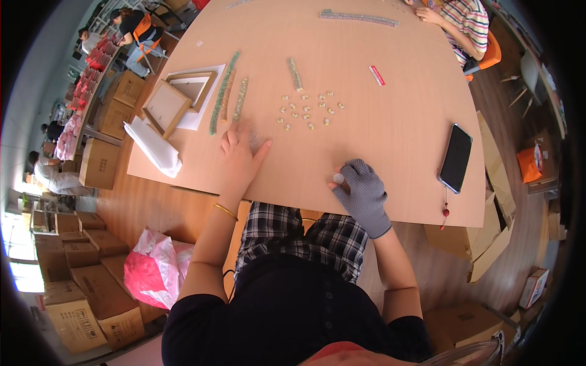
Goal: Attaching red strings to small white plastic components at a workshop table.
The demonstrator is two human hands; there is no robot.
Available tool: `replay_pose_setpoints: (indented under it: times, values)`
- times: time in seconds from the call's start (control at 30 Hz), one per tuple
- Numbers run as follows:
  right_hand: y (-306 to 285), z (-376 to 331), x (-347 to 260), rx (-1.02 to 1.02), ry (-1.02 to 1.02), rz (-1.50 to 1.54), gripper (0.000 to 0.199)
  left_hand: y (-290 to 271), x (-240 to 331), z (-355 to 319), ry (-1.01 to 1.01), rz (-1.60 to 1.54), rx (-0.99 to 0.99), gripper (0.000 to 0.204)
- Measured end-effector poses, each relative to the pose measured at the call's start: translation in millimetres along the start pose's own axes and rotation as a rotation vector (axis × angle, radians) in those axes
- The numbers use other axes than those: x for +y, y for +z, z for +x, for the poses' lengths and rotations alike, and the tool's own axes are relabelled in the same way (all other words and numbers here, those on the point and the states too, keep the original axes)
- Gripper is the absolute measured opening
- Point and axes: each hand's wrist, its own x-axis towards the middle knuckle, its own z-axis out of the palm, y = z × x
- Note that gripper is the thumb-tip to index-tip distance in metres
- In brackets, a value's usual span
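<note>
My left hand (240,154) is bare and lies flat on the wooden table (390,140), fingers spread, just below three strips of green and tan beads (227,91). A grey knit glove covers my right hand (361,192), which rests near the table's front edge with a small pale round piece (338,178) pinched at its fingertips. Several small pale beads (308,111) lie scattered on the table between and beyond the hands. A short bead strip (295,74) lies above them.
Wooden picture frames (177,97) and white foam wrap (154,146) sit at the table's left edge. A black phone (456,158) lies at the right. Another person (464,24) sits at the far side. Cardboard boxes (85,293) and a pink bag (152,271) stand on the floor.
</note>
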Motion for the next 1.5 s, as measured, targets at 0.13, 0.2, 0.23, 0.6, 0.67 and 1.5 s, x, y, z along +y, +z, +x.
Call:
replay_pose_setpoints:
  times: [0.13, 0.2, 0.23, 0.6, 0.67, 1.5]
  values:
    - [-2, 2, -2, 0.004, 0.008, 0.006, 0.026, -1, 3, -6, 0.03, -0.021, -0.039, 0.059]
    - [-2, 2, -3, 0.002, 0.017, 0.001, 0.025, -7, 5, -8, 0.052, -0.033, 0.005, 0.058]
    - [-2, 2, -3, 0.005, 0.019, 0.001, 0.025, -11, 3, -7, 0.063, -0.061, 0.035, 0.058]
    - [-4, 2, 1, 0.024, 0.096, -0.095, 0.025, -31, -52, -2, 0.302, -0.153, -0.176, 0.099]
    - [-5, 4, -2, 0.024, 0.089, -0.117, 0.025, -31, -56, 13, 0.393, -0.156, -0.241, 0.104]
    - [-7, 6, -9, 0.011, 0.1, -0.172, 0.026, -16, -56, 37, 0.589, -0.263, -0.308, 0.095]
